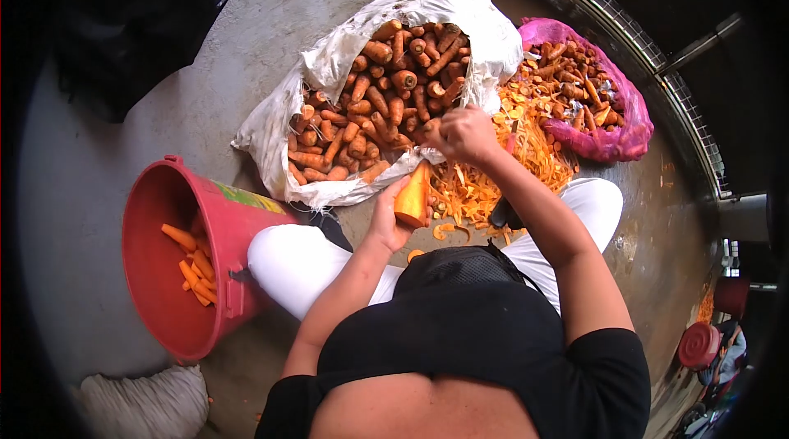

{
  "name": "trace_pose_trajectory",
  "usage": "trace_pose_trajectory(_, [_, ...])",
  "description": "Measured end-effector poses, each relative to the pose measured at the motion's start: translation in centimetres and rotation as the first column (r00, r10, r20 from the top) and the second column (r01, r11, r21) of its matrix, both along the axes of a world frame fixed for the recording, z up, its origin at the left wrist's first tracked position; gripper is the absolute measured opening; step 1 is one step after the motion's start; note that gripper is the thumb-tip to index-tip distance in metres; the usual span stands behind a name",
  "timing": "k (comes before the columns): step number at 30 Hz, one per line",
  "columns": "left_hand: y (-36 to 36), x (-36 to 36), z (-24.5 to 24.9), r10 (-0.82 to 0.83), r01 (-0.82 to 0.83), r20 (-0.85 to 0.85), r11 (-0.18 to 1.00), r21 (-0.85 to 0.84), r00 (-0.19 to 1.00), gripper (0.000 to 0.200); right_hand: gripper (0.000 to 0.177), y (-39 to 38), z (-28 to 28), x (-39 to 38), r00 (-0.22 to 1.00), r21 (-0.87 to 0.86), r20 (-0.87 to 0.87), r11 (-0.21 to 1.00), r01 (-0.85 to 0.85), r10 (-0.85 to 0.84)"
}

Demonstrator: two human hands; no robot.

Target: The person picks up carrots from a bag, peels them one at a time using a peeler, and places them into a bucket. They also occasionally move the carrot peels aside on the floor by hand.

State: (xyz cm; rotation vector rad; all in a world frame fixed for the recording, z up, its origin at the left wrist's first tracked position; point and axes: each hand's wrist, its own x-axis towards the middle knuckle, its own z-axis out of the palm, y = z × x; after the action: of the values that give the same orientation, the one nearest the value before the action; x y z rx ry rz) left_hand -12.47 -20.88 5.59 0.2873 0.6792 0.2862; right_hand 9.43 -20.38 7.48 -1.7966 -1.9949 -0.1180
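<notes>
My left hand (389,215) is wrapped round a thick carrot (412,196), its wide cut end tilted down toward me and its side bright orange. Just beyond the carrot's far end, my right hand (468,135) is closed in a fist; whatever it grips is hidden by the fingers. Both hands are above the near edge of a white sack (275,131) full of unpeeled carrots (378,102). Under and beside my right forearm spreads a heap of orange peelings (534,159).
At left a red bucket (238,233) lies tipped toward me with several peeled carrots (197,266) inside. A pink bag (629,118) of carrot pieces sits at the far right. A pale sack (148,402) lies lower left. Another person (727,361) is at the right edge.
</notes>
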Motion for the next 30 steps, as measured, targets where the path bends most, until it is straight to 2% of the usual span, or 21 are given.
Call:
trace_pose_trajectory(2, [0.2, 0.2, -0.3, -0.035, 0.032, 0.063, 0.999, 0.037, 0.997, 0.044, 0.042, 1.2, -0.6, 2.3, 0.944, -0.229, 0.236, 0.931, 0.283, -0.229])
trace_pose_trajectory(4, [0.4, 0.3, -0.2, -0.006, 0.004, 0.069, 0.999, 0.032, 0.998, 0.044, 0.045, 1.2, -1.7, 4.8, 0.871, -0.14, 0.247, 0.873, 0.466, -0.425])
trace_pose_trajectory(5, [0.5, 0.5, -0.1, 0.009, -0.011, 0.073, 1.0, 0.027, 0.997, 0.043, 0.046, 0.7, -2.2, 5.1, 0.832, -0.017, 0.254, 0.857, 0.515, -0.494])
trace_pose_trajectory(8, [1.2, 0.9, 0.0, 0.058, -0.058, 0.005, 0.998, 0.02, 0.998, 0.045, 0.043, 0.2, -1.1, 3.7, 0.873, -0.407, 0.025, 0.793, 0.453, -0.486])
trace_pose_trajectory(9, [1.4, 0.8, -0.2, 0.054, -0.054, 0.011, 0.999, 0.007, 0.998, 0.045, 0.037, -0.5, 0.3, 2.1, 0.892, -0.44, -0.112, 0.827, 0.35, -0.438])
trace_pose_trajectory(10, [1.4, 0.8, -0.6, 0.062, -0.062, 0.011, 0.998, 0.005, 0.998, 0.045, 0.036, -1.5, 0.4, 0.9, 0.951, -0.187, -0.196, 0.961, 0.203, -0.239])
trace_pose_trajectory(11, [1.5, 0.9, -1.2, 0.07, -0.07, 0.011, 0.998, 0.002, 0.998, 0.044, 0.037, -2.1, 0.9, -0.5, 0.967, -0.025, -0.241, 0.996, 0.08, -0.084])
trace_pose_trajectory(12, [1.5, 1.0, -1.5, 0.078, -0.078, 0.011, 0.997, -0.001, 0.997, 0.044, 0.036, -2.3, 1.4, -1.7, 0.971, 0.073, -0.239, 0.997, 0.018, 0.0])
trace_pose_trajectory(14, [1.4, 1.6, -1.7, 0.105, -0.107, -0.069, 0.994, -0.021, 0.992, 0.044, 0.032, -2.8, 2.6, -3.7, 0.963, 0.121, -0.232, 0.987, -0.11, 0.136])
trace_pose_trajectory(18, [0.8, 2.2, -0.3, 0.162, -0.164, -0.162, 0.986, -0.001, 0.973, 0.043, 0.033, -2.3, 1.8, -4.2, 0.962, 0.125, -0.173, 0.973, -0.193, 0.213])
trace_pose_trajectory(20, [1.0, 1.6, -0.8, 0.075, -0.072, -0.083, 0.996, 0.045, 0.994, 0.041, 0.033, -2.0, 1.6, -3.9, 0.957, 0.158, -0.17, 0.965, -0.21, 0.236])
trace_pose_trajectory(22, [0.7, 0.9, -0.6, -0.018, 0.021, -0.037, 0.997, 0.072, 0.999, 0.039, 0.034, -1.0, 1.0, -2.1, 0.977, 0.156, -0.163, 0.981, -0.112, 0.137])
trace_pose_trajectory(23, [0.4, 0.5, -0.3, -0.064, 0.066, -0.029, 0.995, 0.076, 0.997, 0.039, 0.036, -0.2, -0.3, -0.2, 0.993, 0.049, -0.114, 0.999, -0.024, 0.03])
trace_pose_trajectory(24, [0.3, 0.2, -0.1, -0.109, 0.11, -0.023, 0.991, 0.079, 0.994, 0.038, 0.04, 0.5, -1.1, 1.3, 0.996, 0.019, -0.077, 0.999, 0.038, -0.036])
trace_pose_trajectory(25, [0.3, 0.1, -0.3, -0.113, 0.114, -0.024, 0.991, 0.076, 0.993, 0.039, 0.038, 0.9, 0.0, 2.2, 0.97, -0.166, 0.192, 0.969, 0.181, -0.149])
trace_pose_trajectory(26, [0.3, 0.1, -0.1, -0.106, 0.105, 0.014, 0.992, 0.067, 0.994, 0.04, 0.041, 1.3, -2.6, 4.2, 0.961, 0.019, 0.234, 0.989, 0.148, -0.149])
trace_pose_trajectory(28, [0.9, 0.1, 0.6, -0.087, 0.081, 0.088, 0.995, 0.065, 0.992, 0.041, 0.044, 1.2, -2.8, 5.8, 0.906, -0.065, 0.233, 0.924, 0.377, -0.354])
trace_pose_trajectory(30, [1.5, 0.1, 0.1, 0.007, -0.007, 0.085, 1.0, 0.005, 0.996, 0.042, 0.046, 1.3, -2.0, 4.7, 0.877, -0.119, 0.116, 0.87, 0.478, -0.466])
